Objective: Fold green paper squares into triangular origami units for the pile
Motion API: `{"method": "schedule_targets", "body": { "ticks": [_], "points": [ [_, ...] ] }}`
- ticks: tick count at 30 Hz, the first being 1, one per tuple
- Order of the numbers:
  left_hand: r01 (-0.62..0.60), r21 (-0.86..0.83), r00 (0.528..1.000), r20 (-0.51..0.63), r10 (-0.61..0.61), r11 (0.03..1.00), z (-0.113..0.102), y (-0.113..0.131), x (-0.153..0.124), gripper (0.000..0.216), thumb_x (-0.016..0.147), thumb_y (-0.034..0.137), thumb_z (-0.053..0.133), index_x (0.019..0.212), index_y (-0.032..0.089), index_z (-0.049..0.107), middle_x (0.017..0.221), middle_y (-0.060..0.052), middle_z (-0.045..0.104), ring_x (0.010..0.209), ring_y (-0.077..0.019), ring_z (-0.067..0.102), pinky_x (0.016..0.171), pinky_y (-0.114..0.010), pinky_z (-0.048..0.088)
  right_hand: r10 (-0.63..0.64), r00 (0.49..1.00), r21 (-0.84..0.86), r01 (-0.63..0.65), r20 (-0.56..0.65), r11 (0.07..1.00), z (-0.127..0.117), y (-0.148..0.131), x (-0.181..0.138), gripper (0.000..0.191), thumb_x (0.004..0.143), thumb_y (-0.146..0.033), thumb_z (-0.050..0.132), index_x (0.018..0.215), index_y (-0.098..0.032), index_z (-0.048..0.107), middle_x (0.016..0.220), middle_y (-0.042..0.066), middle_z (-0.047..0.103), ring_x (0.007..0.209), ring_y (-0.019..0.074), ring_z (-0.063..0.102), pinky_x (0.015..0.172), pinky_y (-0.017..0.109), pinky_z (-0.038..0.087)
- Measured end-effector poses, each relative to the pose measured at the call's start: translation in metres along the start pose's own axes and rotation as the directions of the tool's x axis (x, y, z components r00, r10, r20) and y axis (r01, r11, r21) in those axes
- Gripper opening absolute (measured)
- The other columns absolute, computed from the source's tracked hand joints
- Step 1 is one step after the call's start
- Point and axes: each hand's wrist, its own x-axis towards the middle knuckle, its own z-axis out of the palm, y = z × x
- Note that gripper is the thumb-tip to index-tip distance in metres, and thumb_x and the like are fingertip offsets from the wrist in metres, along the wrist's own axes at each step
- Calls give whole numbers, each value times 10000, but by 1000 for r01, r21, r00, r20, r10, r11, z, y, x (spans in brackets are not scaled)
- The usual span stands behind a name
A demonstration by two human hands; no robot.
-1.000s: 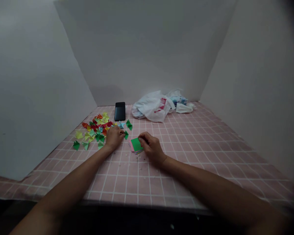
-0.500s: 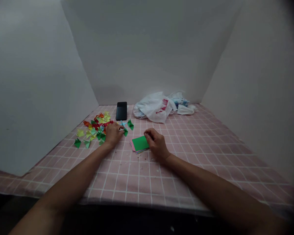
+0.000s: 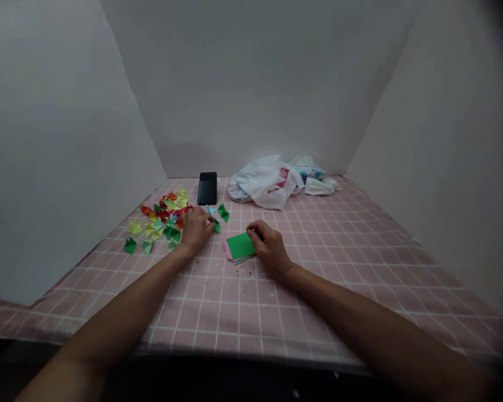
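My left hand [image 3: 197, 229] reaches over the right side of a scatter of small folded paper pieces [image 3: 171, 231]. Its thumb and forefinger are closed on a green folded paper piece [image 3: 217, 225], low over the cloth. Just beyond lies another green folded piece [image 3: 223, 212], beside a light blue one [image 3: 210, 210]. My right hand [image 3: 271, 247] rests at the right side of a stack of coloured paper [image 3: 240, 246] with a green sheet on top. Its fingers are curled together over the stack's far right corner; what lies between them is hidden.
A black phone [image 3: 207, 188] lies behind the folded pieces. At the back are a crumpled white plastic bag [image 3: 264, 181] and a blue-and-white packet [image 3: 310, 169]. Pale walls enclose the pink checked tablecloth [image 3: 343, 257]. Small scraps lie near the stack.
My left hand has shifted slightly to the right with the green folded piece. My right hand stays by the stack. The view has tilted a little.
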Motion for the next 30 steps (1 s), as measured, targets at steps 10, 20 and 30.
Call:
{"method": "schedule_targets", "body": {
  "ticks": [10,20,30],
  "points": [
    [-400,-248,915,-161,369,883,-37,51,-37,22,891,196,679,892,184,697,917,-66,672,924,-262,597,866,-415,379,0,997,122,-9,79,992,7,-11,-5,157,838,-141,605,975,-211,637,933,44,639,800,168,585,696,286,472],
    [-79,-788,996,-40,77,611,-44,58,-47,127,874,238,650,985,176,657,924,-42,682,875,-199,632,820,-338,475,230,971,455,-236,70,859,15,-14,-9,60,813,-243,623,860,-220,594,774,-10,574,701,141,545,653,274,453],
    [186,-849,976,217,5,494,-41,57,-51,196,877,316,616,976,190,729,994,-64,714,994,-233,650,940,-396,461,156,987,300,-155,20,941,15,-1,-8,48,849,-172,592,870,-212,610,811,3,590,735,143,551,658,275,446]
  ]
}}
